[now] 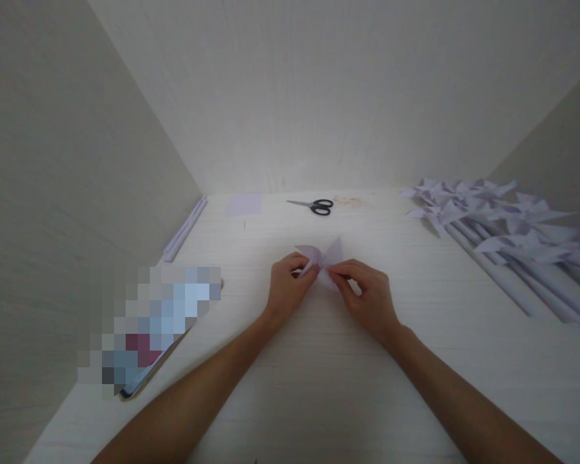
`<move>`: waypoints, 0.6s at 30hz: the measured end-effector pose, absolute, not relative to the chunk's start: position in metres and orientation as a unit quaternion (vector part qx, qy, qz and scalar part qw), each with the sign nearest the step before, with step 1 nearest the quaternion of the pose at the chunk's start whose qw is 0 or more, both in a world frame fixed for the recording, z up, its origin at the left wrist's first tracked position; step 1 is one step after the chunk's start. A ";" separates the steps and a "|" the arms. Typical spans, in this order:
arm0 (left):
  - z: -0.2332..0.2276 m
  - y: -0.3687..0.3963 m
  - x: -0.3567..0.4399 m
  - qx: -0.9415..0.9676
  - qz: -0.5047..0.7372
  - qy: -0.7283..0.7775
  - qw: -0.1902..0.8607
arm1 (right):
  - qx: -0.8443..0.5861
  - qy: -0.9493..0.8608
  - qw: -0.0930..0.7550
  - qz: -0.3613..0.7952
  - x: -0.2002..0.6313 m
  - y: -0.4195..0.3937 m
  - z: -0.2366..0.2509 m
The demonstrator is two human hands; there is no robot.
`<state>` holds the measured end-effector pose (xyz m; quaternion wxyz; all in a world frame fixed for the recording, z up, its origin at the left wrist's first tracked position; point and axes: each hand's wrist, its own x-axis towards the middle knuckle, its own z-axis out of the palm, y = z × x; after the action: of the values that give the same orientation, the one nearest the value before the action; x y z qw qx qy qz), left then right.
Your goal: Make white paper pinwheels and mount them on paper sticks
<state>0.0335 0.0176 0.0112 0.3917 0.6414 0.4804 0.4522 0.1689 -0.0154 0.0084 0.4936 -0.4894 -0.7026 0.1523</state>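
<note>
Between my hands, over the middle of the table, is a pale lilac paper pinwheel (335, 250) with its blades curling up. My left hand (292, 281) pinches it from the left, fingers closed near its centre. From the right, my right hand (367, 291) grips the paper near the centre between thumb and forefinger. The fingertips hide the pinwheel's middle, so how its blades are fastened cannot be seen. Beyond the hands lie scissors (314, 206) with black handles, blades pointing left.
A square paper sheet (244, 204) lies at the back left, near rolled paper sticks (185, 230). A blurred-out phone-like device (159, 357) sits at left. Several finished pinwheels (507, 241) on paper sticks are piled at right. Walls (319, 96) enclose the table's back and sides.
</note>
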 end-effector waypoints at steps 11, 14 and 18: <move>0.011 0.017 0.034 0.657 0.446 0.473 0.382 | -0.580 -0.623 0.490 0.188 0.171 -0.011 0.005; 0.010 0.017 0.033 0.668 0.444 0.467 0.371 | -0.579 -0.625 0.491 0.181 0.172 -0.011 0.005; 0.008 0.019 0.033 0.661 0.446 0.473 0.374 | -0.547 -0.650 0.495 0.179 0.171 -0.013 0.005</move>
<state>0.0325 0.0187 0.0079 0.3741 0.6611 0.4731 0.4463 0.1709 -0.0127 0.0053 0.4953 -0.5474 -0.6503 0.1790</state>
